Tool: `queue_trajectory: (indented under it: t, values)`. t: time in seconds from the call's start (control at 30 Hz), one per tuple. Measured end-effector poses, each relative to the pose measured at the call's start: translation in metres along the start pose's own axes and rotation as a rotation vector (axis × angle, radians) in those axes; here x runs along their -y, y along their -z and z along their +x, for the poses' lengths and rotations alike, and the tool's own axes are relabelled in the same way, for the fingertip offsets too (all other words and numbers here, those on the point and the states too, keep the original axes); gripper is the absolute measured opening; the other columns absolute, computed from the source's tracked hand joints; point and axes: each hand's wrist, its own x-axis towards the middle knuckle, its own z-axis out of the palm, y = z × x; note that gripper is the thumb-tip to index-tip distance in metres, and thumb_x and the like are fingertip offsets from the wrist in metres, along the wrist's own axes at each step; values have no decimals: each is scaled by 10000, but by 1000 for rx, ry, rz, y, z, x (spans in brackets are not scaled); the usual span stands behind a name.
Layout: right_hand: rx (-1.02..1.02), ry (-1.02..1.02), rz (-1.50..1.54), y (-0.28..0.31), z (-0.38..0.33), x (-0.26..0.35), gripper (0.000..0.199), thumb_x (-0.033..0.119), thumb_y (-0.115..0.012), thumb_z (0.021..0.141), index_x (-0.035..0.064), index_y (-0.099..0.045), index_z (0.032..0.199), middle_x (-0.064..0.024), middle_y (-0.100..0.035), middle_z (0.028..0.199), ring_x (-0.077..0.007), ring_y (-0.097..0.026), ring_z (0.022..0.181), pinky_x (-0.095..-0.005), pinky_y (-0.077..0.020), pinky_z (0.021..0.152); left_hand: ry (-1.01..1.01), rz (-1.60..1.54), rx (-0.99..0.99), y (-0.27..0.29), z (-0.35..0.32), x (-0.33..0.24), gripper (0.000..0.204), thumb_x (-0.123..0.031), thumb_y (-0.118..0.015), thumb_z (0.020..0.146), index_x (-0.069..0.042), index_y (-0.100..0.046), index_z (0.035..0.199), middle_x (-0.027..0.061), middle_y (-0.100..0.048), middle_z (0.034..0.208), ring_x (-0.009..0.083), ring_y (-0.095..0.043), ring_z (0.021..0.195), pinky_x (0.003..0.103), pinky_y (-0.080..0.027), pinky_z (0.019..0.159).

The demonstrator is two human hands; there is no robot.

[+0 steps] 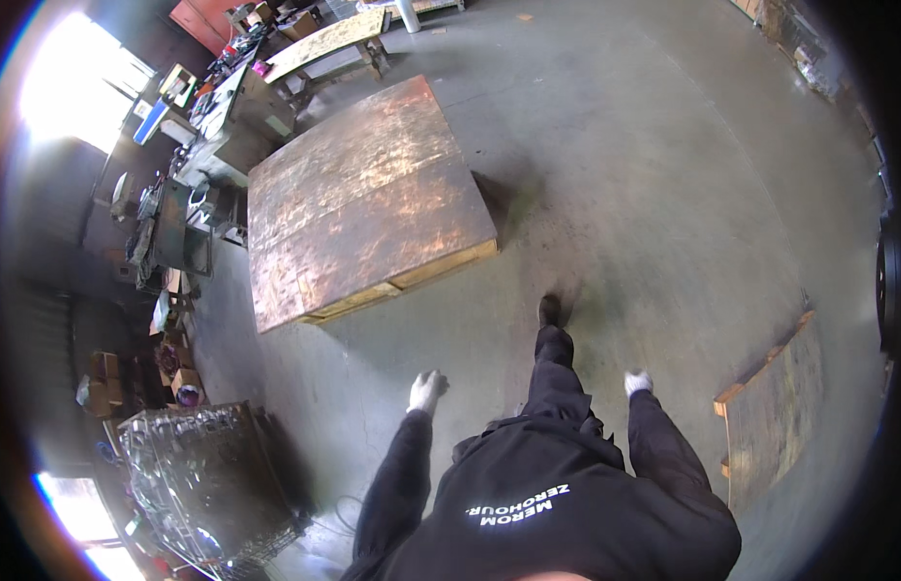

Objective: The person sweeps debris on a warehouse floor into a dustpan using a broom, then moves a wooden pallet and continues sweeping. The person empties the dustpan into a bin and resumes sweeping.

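Observation:
My left hand [428, 391] wears a white glove and hangs out in front of my body, over the floor. Its fingers are loosely bent and a little apart, with nothing seen in them. On the other side, my right hand [638, 382], also in a white glove, is held low beside my leg. Its fingers look curled in, and no object shows in it. Neither hand touches anything. Ahead and to the left, nearest to my left hand, stands a large low wooden platform [373, 184] with a worn, stained brown top.
One leg with a dark shoe [550, 310] is stretched forward on the grey floor [663, 194]. A wooden panel [775, 412] lies at the right. At lower left stands a wire-mesh crate [203, 474]. Cluttered benches [232, 116] and cardboard boxes [106, 382] line the left side.

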Motion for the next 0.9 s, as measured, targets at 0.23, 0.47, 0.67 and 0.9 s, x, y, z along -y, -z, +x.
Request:
queue_trajectory:
  t: [0.23,0.47,0.67,0.9]
  values:
    - [463,332,-64,-3,137,338,699,485,-731,756,21,-580,1256,-191,-622,1243,-323,-582,1178,-400,-446,1014,272,17,-156,-105,3,-10,351,-248,-592,942,57,-560,1114,122,-646,914,183,-640,790,310,-531,706]
    - [807,510,6,-144,195,596,1147,695,-737,664,-144,-390,1365,-311,-416,1423,-369,-428,1332,-387,-363,1094,303,-35,-323,-185,2,-72,378,-217,-569,975,58,-517,1229,172,-644,1053,238,-652,947,351,-536,881]
    - [968,210,377,-228,191,601,1013,444,-871,674,-182,-404,1319,-261,-524,1331,-330,-484,1267,-369,-398,1034,367,-180,-395,-244,4,-51,352,-166,-564,978,51,-511,1251,182,-622,1129,247,-652,995,344,-521,915]
    - [805,258,440,-243,188,589,791,392,-846,705,-128,-548,1221,-216,-600,1249,-298,-548,1168,-377,-409,999,312,-230,-404,-282,-33,8,348,-142,-556,977,67,-495,1249,194,-612,1117,259,-637,1004,362,-528,917]
